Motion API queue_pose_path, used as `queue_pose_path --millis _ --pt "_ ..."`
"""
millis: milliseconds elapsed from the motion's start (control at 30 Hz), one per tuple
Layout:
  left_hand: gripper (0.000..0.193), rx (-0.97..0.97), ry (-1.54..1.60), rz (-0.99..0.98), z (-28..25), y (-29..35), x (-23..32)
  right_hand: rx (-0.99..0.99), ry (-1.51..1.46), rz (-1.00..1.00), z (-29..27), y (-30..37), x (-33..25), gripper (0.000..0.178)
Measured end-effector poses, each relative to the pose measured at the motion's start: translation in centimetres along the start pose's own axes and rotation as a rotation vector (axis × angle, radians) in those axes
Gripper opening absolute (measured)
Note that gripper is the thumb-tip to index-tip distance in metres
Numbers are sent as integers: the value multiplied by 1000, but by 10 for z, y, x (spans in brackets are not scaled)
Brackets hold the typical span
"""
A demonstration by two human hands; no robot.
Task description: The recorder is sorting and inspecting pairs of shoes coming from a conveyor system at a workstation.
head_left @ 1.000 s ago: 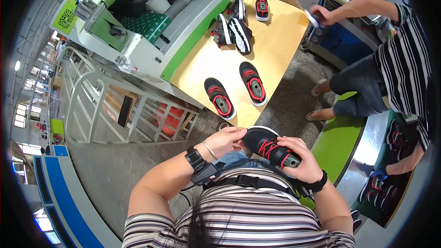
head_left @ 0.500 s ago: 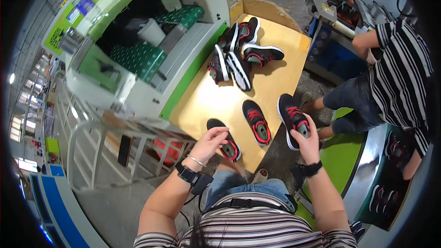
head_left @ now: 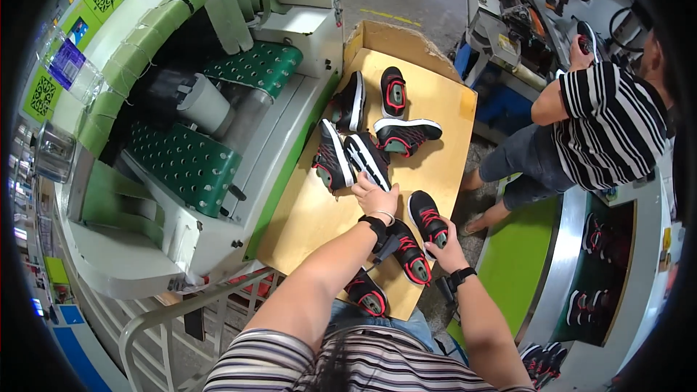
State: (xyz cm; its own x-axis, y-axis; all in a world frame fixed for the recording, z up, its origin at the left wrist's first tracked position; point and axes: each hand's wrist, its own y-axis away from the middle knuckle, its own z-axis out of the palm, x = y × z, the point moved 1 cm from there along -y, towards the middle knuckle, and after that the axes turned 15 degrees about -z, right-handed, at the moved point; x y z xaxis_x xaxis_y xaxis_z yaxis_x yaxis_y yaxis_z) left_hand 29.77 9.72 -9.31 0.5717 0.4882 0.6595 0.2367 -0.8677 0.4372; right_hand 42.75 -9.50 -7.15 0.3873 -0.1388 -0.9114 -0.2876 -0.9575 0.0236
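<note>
My left hand reached out over the wooden board, its fingers curled down onto the white-edged sole of a black shoe that lay on its side about the middle of the board. The fingertips touched that sole; whether they had truly closed around it I could not tell. Just beside it, toward the board's left edge, lay a second black shoe on its side, the two touching.

My right hand sat at the board's right edge, near the corner closest to me, fingers wrapped narrowly on the heel of a black and red shoe that stood sole-down. Between my two wrists lay another black and red shoe, partly hidden under my left wrist and its black wristband. A further one sat at the board's near edge, under my left forearm.

Toward the far edge of the board were three more: one upright shoe, one on its side by the left edge, and one lying across.

Along the board's left edge ran a white machine with a green studded belt. Beyond the right edge a person in a striped shirt worked at another bench.
</note>
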Motion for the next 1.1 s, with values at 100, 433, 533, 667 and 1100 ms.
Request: queue_pose_path --millis 100,433,533,667,1100 --pt "85 61 183 127 -6 -16 -13 26 -21 15 0 -1 1 79" --pt "31 -387 265 65 -245 -45 -39 18 107 21 -6 -3 4 84" --pt "41 -421 217 -42 -261 -42 -38 -126 585 -312 -9 -12 -50 113" --pt "58 -705 198 -143 -217 -43 -30 -513 122 -559 38 -49 -153 117" --pt "91 -16 677 -222 -79 -81 -10 317 -612 21 17 -117 -145 70"
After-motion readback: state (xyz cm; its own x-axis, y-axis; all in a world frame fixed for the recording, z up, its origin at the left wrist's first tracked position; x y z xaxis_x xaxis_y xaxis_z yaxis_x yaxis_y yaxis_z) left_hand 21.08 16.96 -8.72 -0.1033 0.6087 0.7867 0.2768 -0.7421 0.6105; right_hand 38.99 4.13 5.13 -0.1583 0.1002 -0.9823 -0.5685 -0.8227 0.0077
